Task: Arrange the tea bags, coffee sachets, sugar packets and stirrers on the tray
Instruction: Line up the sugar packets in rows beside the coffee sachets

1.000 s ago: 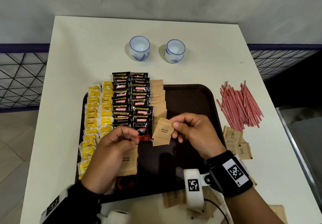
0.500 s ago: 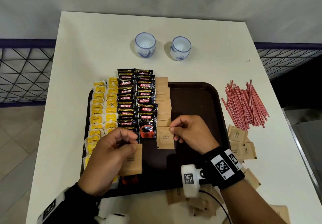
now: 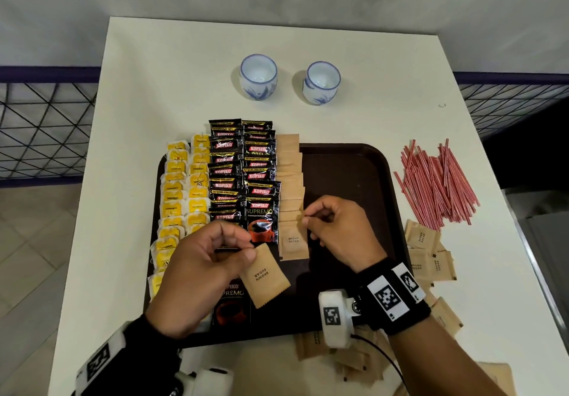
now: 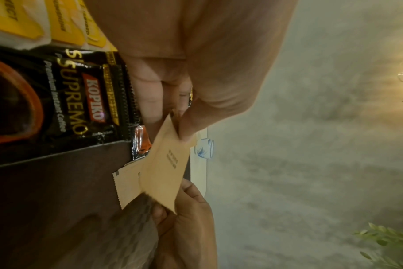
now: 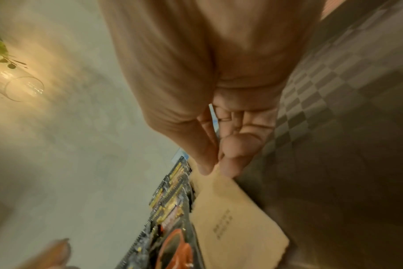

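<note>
Pinching one sugar packet (image 3: 293,241) onto its row, the right hand (image 3: 334,231) works while the left hand (image 3: 204,268) grips another packet (image 3: 264,274), stirrers (image 3: 437,184) beyond untouched.

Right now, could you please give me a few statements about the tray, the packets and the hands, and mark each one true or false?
1. The left hand pinches a brown sugar packet. True.
2. The stirrers lie on the tray. False: they lie on the table, right of the tray.
3. The right hand pinches the nearest packet of the sugar row. True.
4. The two cups stand on the tray. False: they stand on the table beyond it.
5. The tea bags fill the tray's right side. False: they line its left side.
</note>
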Demonstrator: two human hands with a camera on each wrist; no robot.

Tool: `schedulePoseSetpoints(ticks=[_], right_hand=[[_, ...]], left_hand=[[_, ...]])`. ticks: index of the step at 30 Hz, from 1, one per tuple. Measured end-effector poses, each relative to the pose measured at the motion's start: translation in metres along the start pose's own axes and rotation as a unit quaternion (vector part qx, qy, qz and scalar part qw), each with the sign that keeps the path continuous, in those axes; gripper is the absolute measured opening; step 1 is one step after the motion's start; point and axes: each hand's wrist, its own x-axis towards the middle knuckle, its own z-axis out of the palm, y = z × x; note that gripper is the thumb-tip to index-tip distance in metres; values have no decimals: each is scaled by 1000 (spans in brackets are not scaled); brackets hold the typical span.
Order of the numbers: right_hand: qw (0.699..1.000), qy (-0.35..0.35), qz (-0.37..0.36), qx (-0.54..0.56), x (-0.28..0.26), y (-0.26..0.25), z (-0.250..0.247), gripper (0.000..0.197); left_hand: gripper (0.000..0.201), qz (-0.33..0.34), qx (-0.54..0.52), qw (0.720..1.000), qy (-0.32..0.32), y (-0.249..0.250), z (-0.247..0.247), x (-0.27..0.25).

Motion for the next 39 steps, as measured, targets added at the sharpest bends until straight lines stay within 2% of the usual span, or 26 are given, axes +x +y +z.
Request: schedulePoseSetpoints(ticks=[2, 3, 5, 8, 12, 14, 18, 20, 23, 26, 31, 35, 39], right_hand=[[999, -9, -2, 36, -10, -10, -6, 7], [997, -36, -5, 69, -16, -16, -8, 4], [987, -103, -8, 126, -30, -25, -10, 7], [976, -168, -7, 137, -42, -27, -5, 13], [979, -160, -10, 126, -46, -23, -1, 8], [978, -162, 0, 131, -48, -21, -3, 12], [969, -215, 27, 118, -59, -16, -2, 16], [971, -186, 44, 140, -62, -13, -1, 10], [966, -119, 63, 221, -59, -12, -3, 15], [974, -81, 14, 211, -52, -11, -9, 15], [994, -37, -17, 97, -36, -2, -19, 10], [997, -50, -51, -5, -22, 6, -11, 10], [995, -54, -67, -43, -15, 8, -2, 15]], left_hand=[[22, 12, 12, 1000, -2, 0, 2, 3], [22, 18, 18, 1000, -4, 1, 4, 5], [22, 32, 26, 999, -10, 2, 8, 7], [21, 66, 51, 996, -24, 5, 17, 8], [21, 93, 72, 992, -35, 4, 27, 5], [20, 107, 71, 992, -13, 2, 29, 3], [24, 102, 70, 992, 28, -3, 30, 0], [31, 79, 57, 995, 1, -5, 31, -1], [41, 42, 27, 997, -60, -4, 31, -7], [37, 23, 61, 992, -111, -5, 30, -14], [28, 7, 95, 992, -81, -12, 20, -20], [25, 14, 99, 993, -63, -13, 9, -26], [24, 30, 105, 991, -76, -14, 3, -33]])
